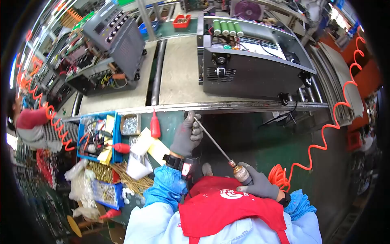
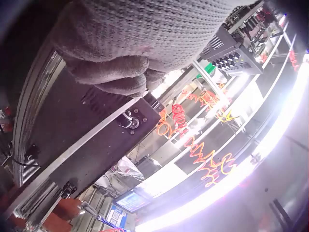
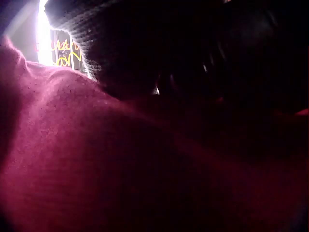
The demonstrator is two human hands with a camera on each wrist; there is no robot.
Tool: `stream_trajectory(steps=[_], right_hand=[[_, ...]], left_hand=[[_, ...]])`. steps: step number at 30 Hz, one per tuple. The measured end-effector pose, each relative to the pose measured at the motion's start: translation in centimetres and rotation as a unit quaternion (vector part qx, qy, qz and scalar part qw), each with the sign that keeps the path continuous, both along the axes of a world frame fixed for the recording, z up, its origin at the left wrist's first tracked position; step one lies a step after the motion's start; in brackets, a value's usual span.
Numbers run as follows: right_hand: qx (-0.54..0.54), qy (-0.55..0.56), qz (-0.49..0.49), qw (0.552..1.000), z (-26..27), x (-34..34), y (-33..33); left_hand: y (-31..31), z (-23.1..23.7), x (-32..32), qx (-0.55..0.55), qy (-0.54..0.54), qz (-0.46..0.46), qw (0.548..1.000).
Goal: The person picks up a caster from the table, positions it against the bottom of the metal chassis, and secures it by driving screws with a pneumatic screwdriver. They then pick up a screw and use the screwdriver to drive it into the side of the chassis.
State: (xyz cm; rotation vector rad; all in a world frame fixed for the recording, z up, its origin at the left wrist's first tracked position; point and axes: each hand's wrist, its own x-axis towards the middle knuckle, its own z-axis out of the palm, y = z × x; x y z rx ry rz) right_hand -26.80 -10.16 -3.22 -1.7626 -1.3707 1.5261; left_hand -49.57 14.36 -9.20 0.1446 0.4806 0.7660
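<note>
A grey-gloved right hand (image 1: 260, 185) grips the body of a power screwdriver (image 1: 242, 175) in front of the red apron (image 1: 231, 203). Its long shaft slants up and left to the gloved left hand (image 1: 187, 136), whose curled fingers pinch the shaft near the tip, just below the bench's metal edge (image 1: 243, 106). In the left wrist view the left hand (image 2: 140, 43) has its fingers curled, and a thin rod passes below them. The right wrist view is dark, mostly apron (image 3: 72, 145) and part of the glove (image 3: 96, 43).
An open grey machine (image 1: 252, 77) lies on the bench, another machine (image 1: 122, 49) at the left. A blue tool tray (image 1: 81, 142), a red bottle (image 1: 155, 127) and a box of screws (image 1: 131, 125) are left of the left hand. An orange coiled hose (image 1: 310, 156) hangs at the right.
</note>
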Motion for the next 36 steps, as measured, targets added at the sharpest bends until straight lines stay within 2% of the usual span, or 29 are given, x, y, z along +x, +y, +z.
stream_trajectory(steps=[1,2,6,10,13,18,21,22,25,28,30,33,36], right_hand=[[-0.004,0.001,0.01,1.0,0.0,0.2,-0.1],[-0.007,0.003,0.019,1.0,-0.1,0.3,-0.2],[-0.03,-0.004,0.051,0.998,0.1,1.3,-0.9],[-0.044,-0.021,0.086,0.995,-0.6,2.2,-2.2],[-0.024,-0.044,0.113,0.992,-1.0,3.0,-2.8],[-0.022,-0.006,0.148,0.989,-0.6,3.2,-2.4],[-0.025,0.009,0.158,0.987,-1.5,2.8,-2.2],[-0.074,0.06,0.129,0.987,-2.5,2.8,-2.5],[-0.151,0.148,0.118,0.97,-2.8,2.4,-2.2],[-0.274,0.26,0.107,0.92,-2.4,2.4,-1.5],[-0.356,0.306,0.075,0.88,-2.5,2.5,-1.7],[-0.36,0.319,0.097,0.871,-2.8,2.4,-1.1],[-0.343,0.288,0.125,0.885,-4.3,2.7,-0.9]], left_hand=[[-0.5,0.1,-0.2,-0.016,0.009,0.015,1.0],[-1.0,0.1,-0.6,0.029,0.014,0.007,0.999],[-3.0,-0.2,-1.3,0.045,0.037,0.045,0.997],[-6.0,0.7,-2.1,0.048,0.11,0.075,0.99],[-7.5,1.6,-2.8,0.181,0.339,0.072,0.921],[-9.7,0.9,-4.6,0.165,0.397,0.093,0.898],[-11.0,-1.5,-6.3,0.17,0.388,0.093,0.901],[-11.6,-1.9,-7.0,0.137,0.385,0.074,0.91],[-13.4,-5.0,-8.6,0.12,0.297,0.098,0.942],[-15.7,-6.9,-9.4,0.132,0.169,0.145,0.966],[-16.7,-7.3,-9.6,0.134,0.213,0.157,0.955],[-17.9,-6.7,-9.8,0.115,0.286,0.171,0.936],[-19.0,-6.4,-9.0,0.081,0.34,0.201,0.915]])
